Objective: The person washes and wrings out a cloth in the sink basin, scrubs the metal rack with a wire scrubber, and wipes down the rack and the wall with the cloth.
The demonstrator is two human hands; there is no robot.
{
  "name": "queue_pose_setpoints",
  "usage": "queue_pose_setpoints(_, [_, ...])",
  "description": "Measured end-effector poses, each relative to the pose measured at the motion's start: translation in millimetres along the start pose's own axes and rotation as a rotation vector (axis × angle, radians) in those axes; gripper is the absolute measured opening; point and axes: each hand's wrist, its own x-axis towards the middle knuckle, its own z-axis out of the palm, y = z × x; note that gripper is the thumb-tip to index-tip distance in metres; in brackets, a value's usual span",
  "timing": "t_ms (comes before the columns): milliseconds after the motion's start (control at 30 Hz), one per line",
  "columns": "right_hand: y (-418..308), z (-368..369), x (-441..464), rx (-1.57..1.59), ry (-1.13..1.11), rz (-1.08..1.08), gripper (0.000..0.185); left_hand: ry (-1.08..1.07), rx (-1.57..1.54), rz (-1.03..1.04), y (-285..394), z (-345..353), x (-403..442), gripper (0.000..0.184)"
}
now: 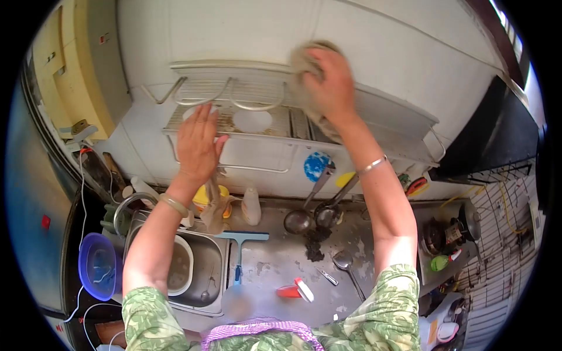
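Observation:
A wall-mounted metal rack point(363, 150) with wire hoops runs across the tiled wall in front of me. My right hand point(335, 88) grips a grey-brown cloth point(304, 64), pressed against the top of the rack and the wall behind it; part of the cloth hangs down over the shelf. My left hand point(198, 140) lies with fingers stretched out at the front edge of the rack's left part, holding nothing. Close to its fingers is a round opening point(252, 120) in the rack's shelf. A blue-and-white scrubber point(317, 166) and ladles point(298, 220) hang below.
Below is a steel counter point(266, 263) with a blue squeegee point(243, 237), a red-and-white spray head point(297, 290) and a spoon point(345, 261). The sink point(219, 263) at left holds a white basin point(188, 266). A purple tub point(86, 263) stands beside it; a black panel point(497, 137) juts out right.

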Motion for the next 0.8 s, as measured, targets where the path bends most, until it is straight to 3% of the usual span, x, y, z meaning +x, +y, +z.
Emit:
queue_pose_setpoints(133, [-80, 81, 72, 0.184, -0.158, -0.439, 0.032, -0.001, -0.022, -0.037, -3, 0, -1, 0.049])
queue_pose_setpoints(233, [-121, 146, 84, -0.055, -0.56, -0.478, 0.026, 0.007, -0.004, -0.04, -5, 5, -3, 0.05])
queue_pose_setpoints(333, [-110, 153, 67, 0.099, -0.371, -0.433, 0.026, 0.009, -0.06, -0.035, -9, 0, -4, 0.049])
queue_pose_setpoints(500, [-66, 97, 53, 0.174, -0.447, -0.204, 0.036, 0.021, -0.06, -0.003, -13, -3, -4, 0.048])
queue_pose_setpoints(633, [-9, 10, 12, -0.076, -0.338, -0.005, 0.038, 0.052, -0.093, -0.01, -15, -1, -6, 0.048])
queue_pose_setpoints(667, [-14, -7, 9, -0.357, -0.414, 0.12, 0.035, 0.057, -0.105, -0.01, -15, 1, -6, 0.047])
queue_pose_setpoints(733, [39, -41, 8, -0.417, -0.307, 0.42, 0.032, 0.071, -0.122, -0.016, -16, 5, -7, 0.047])
queue_pose_setpoints(767, [86, -54, 4, -0.188, -0.135, 0.59, 0.03, 0.07, -0.146, -0.023, -15, 6, -8, 0.047])
queue_pose_setpoints(800, [74, -54, 16, -0.111, -0.073, 0.587, 0.031, 0.068, -0.169, -0.023, -16, 7, -8, 0.048])
